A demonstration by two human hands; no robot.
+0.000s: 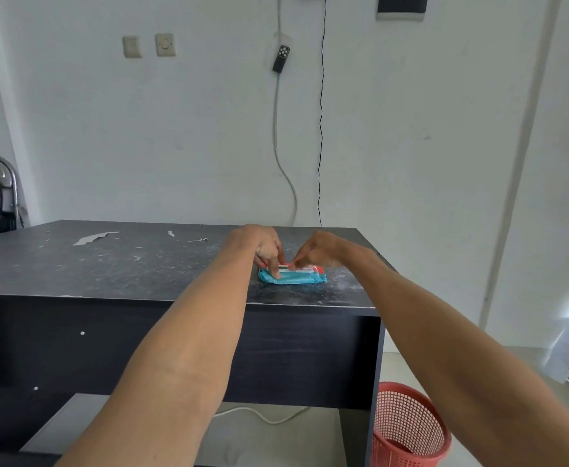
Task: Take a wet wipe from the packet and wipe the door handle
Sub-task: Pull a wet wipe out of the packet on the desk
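1. Lying flat on the dark table (pixel 107 264), near its right front corner, the blue packet (pixel 293 278) runs its long axis left to right across the person's view; its flap (pixel 305 268) faces up.
2. The left hand (pixel 262 246) presses extended fingers down on the packet's left end, pinning it; nothing is clasped.
3. The right hand (pixel 315 249) sits just above the packet's middle, fingertips bunched together on the flap's left edge (blur hides whether a wipe is caught yet); it is the hand nearer the opening.
4. Peeling should likely run rightward along the long axis, away from the pinning hand; the door handle is out of view.
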